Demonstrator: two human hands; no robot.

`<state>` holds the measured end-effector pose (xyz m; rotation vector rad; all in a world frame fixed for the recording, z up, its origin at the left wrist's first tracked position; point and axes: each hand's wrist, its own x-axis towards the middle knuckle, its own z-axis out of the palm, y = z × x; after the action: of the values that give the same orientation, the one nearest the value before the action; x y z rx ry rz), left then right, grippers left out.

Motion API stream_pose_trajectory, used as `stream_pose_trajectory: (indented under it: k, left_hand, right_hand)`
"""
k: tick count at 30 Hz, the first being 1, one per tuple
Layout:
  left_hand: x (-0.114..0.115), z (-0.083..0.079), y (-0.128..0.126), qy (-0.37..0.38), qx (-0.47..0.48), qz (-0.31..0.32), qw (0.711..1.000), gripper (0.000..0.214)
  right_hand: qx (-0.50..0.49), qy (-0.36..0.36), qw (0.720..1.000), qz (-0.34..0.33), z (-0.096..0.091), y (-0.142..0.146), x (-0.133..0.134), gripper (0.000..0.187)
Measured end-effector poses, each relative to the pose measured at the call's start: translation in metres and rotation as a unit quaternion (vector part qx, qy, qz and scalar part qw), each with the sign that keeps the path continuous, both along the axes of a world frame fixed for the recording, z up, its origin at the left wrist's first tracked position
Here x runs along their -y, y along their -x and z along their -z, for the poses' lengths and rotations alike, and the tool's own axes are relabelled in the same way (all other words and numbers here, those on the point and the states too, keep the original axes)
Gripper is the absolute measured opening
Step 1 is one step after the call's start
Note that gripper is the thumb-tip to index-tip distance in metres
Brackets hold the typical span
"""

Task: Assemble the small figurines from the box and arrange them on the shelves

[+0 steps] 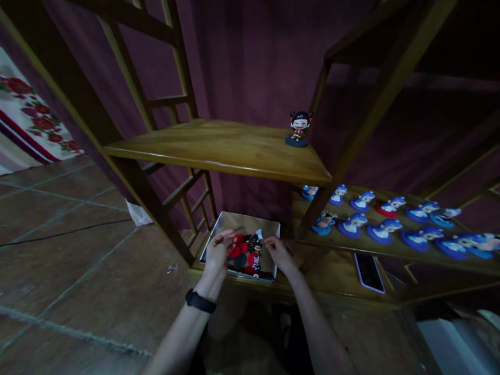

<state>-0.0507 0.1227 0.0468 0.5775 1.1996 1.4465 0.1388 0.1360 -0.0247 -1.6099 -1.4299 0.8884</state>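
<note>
A shallow cardboard box (234,221) sits on the lowest wooden shelf, filled with several small red-and-black doll figurines (247,252). My left hand (217,251), with a black band at the wrist, hovers over the box's left side with its fingers curled in a pinch; what it holds is not clear. My right hand (278,252) reaches in at the box's right side, fingers bent down among the figurines. One such figurine (299,128) stands upright on the upper shelf (219,148), at its right end.
Several blue figurines (385,225) lie in rows on the middle shelf at the right. A phone (369,272) lies on the lower shelf below them. Slanted wooden posts frame the shelves. Tiled floor spreads to the left, with a paper scrap (137,213) and a cable.
</note>
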Motion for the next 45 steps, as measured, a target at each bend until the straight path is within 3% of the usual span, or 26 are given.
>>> stream_pose_trajectory:
  k: [5, 9, 17, 25, 29, 33, 38, 42, 45]
  left_hand:
    - [-0.012, 0.003, 0.013, 0.019, 0.061, 0.003, 0.998, 0.026]
    - [-0.018, 0.009, 0.035, 0.029, 0.078, -0.031, 0.996, 0.024]
    - [-0.026, 0.007, 0.062, 0.023, 0.13, -0.027, 0.991, 0.025]
    - [-0.032, 0.003, 0.08, 0.018, 0.156, -0.016, 0.988, 0.02]
    - [-0.031, 0.002, 0.083, 0.024, 0.146, -0.018, 0.989, 0.02]
    - [-0.031, -0.003, 0.081, 0.036, 0.146, -0.036, 0.988, 0.019]
    - [-0.031, -0.004, 0.076, 0.03, 0.149, -0.049, 0.987, 0.02]
    - [-0.031, -0.002, 0.077, 0.032, 0.158, -0.038, 0.986, 0.02]
    - [-0.029, -0.002, 0.08, 0.034, 0.157, -0.025, 0.987, 0.02]
  right_hand:
    - [0.041, 0.036, 0.997, -0.054, 0.009, 0.016, 0.002, 0.017]
    - [0.116, 0.04, 0.99, -0.075, 0.015, 0.024, 0.006, 0.017]
    - [0.172, 0.047, 0.984, -0.009, 0.023, 0.021, -0.001, 0.024]
    - [0.112, 0.057, 0.99, -0.07, 0.024, 0.031, -0.009, 0.021]
    - [0.102, 0.029, 0.99, -0.096, 0.014, 0.053, -0.02, 0.021]
    - [0.155, -0.025, 0.981, -0.116, 0.004, 0.09, -0.021, 0.027]
    - [0.2, -0.1, 0.951, -0.215, 0.01, 0.133, -0.017, 0.042]
    - [0.222, -0.073, 0.94, -0.25, 0.018, 0.146, -0.016, 0.046]
    - [0.218, -0.043, 0.941, -0.254, 0.014, 0.138, -0.016, 0.039]
